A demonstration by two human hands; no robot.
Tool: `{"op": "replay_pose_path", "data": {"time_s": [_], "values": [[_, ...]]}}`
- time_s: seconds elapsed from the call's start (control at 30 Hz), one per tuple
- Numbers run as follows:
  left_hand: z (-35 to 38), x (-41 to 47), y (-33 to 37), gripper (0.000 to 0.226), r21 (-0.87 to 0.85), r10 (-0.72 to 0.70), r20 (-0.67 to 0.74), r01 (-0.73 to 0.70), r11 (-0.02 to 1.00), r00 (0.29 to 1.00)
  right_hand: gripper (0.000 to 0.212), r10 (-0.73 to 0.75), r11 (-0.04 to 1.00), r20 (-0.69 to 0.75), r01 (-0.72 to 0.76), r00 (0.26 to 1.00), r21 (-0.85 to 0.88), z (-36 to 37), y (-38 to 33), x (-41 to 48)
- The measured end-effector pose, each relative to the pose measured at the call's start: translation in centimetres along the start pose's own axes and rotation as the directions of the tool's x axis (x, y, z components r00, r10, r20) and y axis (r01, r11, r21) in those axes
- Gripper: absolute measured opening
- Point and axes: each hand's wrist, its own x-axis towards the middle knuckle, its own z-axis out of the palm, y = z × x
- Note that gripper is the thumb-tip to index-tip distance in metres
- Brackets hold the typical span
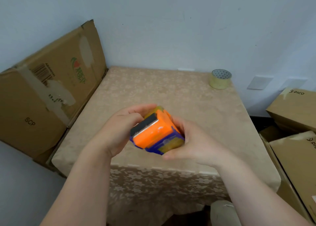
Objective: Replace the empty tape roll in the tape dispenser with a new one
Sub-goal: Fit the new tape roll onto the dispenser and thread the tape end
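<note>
An orange and blue tape dispenser point(154, 132) is held above the middle of the table, tilted, with its dark serrated blade edge facing up-left. My left hand point(118, 130) grips its left side and my right hand point(189, 141) wraps around its right side. Yellowish tape shows inside the dispenser at its top and lower right. A roll of yellowish tape point(220, 79) lies flat at the table's far right corner, well away from both hands.
The table point(171, 95) wears a beige floral cloth. A large flattened cardboard box point(47, 92) leans against the wall on the left. Stacked cardboard boxes point(295, 112) stand close to the table's right side. A white wall is behind.
</note>
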Motion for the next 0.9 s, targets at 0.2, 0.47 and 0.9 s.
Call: {"op": "replay_pose_path", "data": {"time_s": [0.2, 0.47, 0.9], "values": [[1.2, -0.1, 0.6, 0.038, 0.047, 0.036, -0.091, -0.032, 0.998, 0.995, 0.048, -0.199, 0.762, -0.199, 0.024, 0.959, -0.647, -0.1, 1.2, 0.6], [1.8, -0.2, 0.3, 0.057, 0.258, 0.266, -0.11, -0.231, 0.938, 0.958, 0.026, -0.467, 0.564, -0.267, 0.052, 0.843, -0.824, -0.4, 2.6, 0.8], [2.2, -0.5, 0.4, 0.034, 0.313, 0.35, -0.112, -0.301, 0.901, 0.93, 0.031, -0.464, 0.542, -0.266, 0.033, 0.845, -0.84, -0.9, 3.7, 0.8]]}}
